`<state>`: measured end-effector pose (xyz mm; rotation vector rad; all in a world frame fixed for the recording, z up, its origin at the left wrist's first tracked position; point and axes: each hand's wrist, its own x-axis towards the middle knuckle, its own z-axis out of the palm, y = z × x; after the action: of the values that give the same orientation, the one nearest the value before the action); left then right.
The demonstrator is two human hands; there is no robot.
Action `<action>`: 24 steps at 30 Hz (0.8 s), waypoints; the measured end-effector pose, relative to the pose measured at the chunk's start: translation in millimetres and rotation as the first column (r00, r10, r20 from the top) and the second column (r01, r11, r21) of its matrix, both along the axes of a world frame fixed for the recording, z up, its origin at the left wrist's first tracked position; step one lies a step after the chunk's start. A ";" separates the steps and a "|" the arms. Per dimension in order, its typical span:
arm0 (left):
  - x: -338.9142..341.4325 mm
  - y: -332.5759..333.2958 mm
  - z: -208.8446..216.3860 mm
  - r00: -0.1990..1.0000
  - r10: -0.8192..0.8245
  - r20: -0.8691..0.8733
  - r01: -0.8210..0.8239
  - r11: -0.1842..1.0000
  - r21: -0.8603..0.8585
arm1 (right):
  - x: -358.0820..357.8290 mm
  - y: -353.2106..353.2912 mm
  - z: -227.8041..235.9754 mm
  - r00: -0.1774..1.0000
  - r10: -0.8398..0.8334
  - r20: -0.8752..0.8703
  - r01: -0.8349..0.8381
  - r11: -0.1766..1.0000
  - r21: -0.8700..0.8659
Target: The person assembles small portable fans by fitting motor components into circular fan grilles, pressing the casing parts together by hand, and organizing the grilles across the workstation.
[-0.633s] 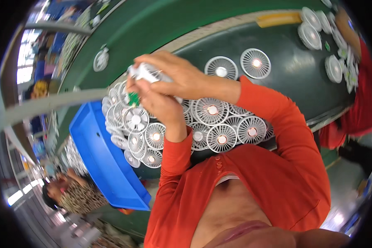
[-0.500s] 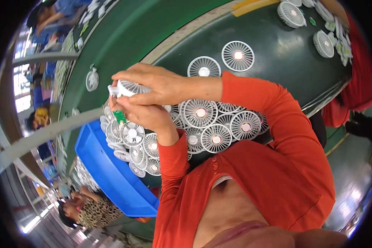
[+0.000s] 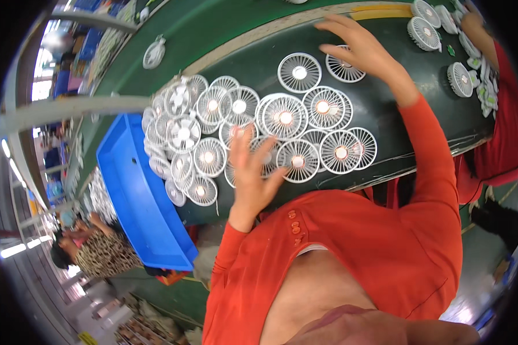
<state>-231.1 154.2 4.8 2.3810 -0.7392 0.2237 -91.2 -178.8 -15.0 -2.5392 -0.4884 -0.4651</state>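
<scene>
Several white round fan grilles (image 3: 285, 117) lie overlapping in a pile on the dark green table (image 3: 385, 109). Over the pile's near edge hovers my left hand (image 3: 252, 181), fingers spread and nothing in them. My right hand (image 3: 360, 50) reaches to the far side of the table, thumb and fingers apart. It partly covers a single grille (image 3: 346, 70) there; whether it touches that grille I cannot tell. Another loose grille (image 3: 299, 72) lies to its left. Fan blades show through a grille (image 3: 183, 133) at the pile's left.
A blue plastic bin (image 3: 135, 190) stands left of the pile, below a grey rail (image 3: 80, 107). Beyond the table runs a green belt carrying a white fan part (image 3: 154, 53). At the far right, another person's arm (image 3: 482, 34) is near more fans (image 3: 424, 33) and green-and-white parts (image 3: 487, 95).
The white fan with a green circuit board has left my hands. My hands have parted: the right moved to the far right, the left back toward me. The view has shifted.
</scene>
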 end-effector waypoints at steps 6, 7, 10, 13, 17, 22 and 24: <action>-10.5 -37.3 -41.2 0.990 -0.107 0.094 0.071 0.942 0.327 | -134.0 -29.3 -6.2 0.988 -0.071 -0.136 0.093 0.982 0.162; -4.8 -40.4 -42.7 0.992 -0.069 0.105 0.031 0.946 0.323 | -147.5 -36.9 -10.8 0.982 -0.144 -0.121 0.163 0.973 0.161; 10.6 -47.6 -45.5 0.973 -0.044 0.227 -0.031 0.948 0.317 | -193.4 -68.0 -20.4 0.920 -0.386 -0.069 0.390 0.886 0.249; 13.6 -53.9 -54.3 0.955 -0.070 0.289 -0.036 0.937 0.347 | -236.6 -108.0 -39.6 0.832 -0.550 -0.078 0.547 0.787 0.286; 9.7 -57.7 -53.3 0.951 -0.102 0.293 -0.017 0.926 0.378 | -256.2 -133.8 -57.8 0.810 -0.561 0.172 0.548 0.828 0.119; -13.3 -66.7 -39.5 0.923 -0.223 0.314 0.110 0.934 0.339 | -253.8 -152.6 -72.1 0.793 -0.476 0.381 0.466 0.876 0.124; -38.8 -73.7 -32.0 0.938 -0.317 0.139 0.274 0.925 0.264 | -251.9 -140.9 -55.7 0.801 -0.567 0.194 0.536 0.823 0.189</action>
<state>-269.9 80.5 -27.3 2.4529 -1.2655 0.2334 -343.1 -319.6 -70.7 -2.4815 0.2253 -0.9947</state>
